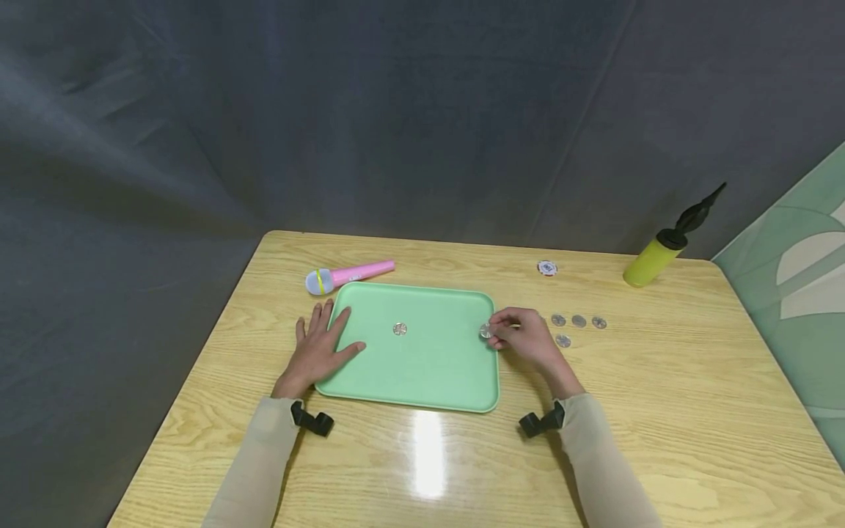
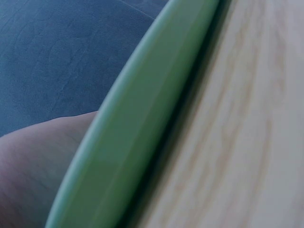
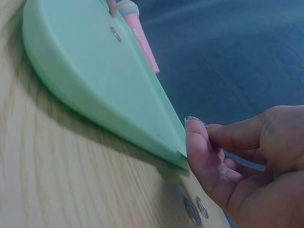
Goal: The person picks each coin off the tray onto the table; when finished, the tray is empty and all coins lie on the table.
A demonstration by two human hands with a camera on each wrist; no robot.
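A light green tray [image 1: 436, 370] lies on the wooden table, with one silver coin [image 1: 400, 329] flat inside it. My left hand [image 1: 318, 355] rests with spread fingers over the tray's left edge, the thumb reaching inside. At the opposite edge, my right hand [image 1: 527, 339] pinches another silver coin [image 1: 485, 331] between thumb and fingertips, just above the tray's right rim. In the right wrist view only the upper edge of that held coin [image 3: 194, 118] shows past the fingertips. Several more silver coins [image 1: 579, 321] lie on the table right of this hand.
A pink toy microphone [image 1: 361, 272] lies behind the tray's back left corner. Farther back on the right are a white poker chip [image 1: 547, 268] and a yellow-green hand pump [image 1: 652, 262] with a black top. A dark cloth [image 1: 422, 132] hangs behind the table.
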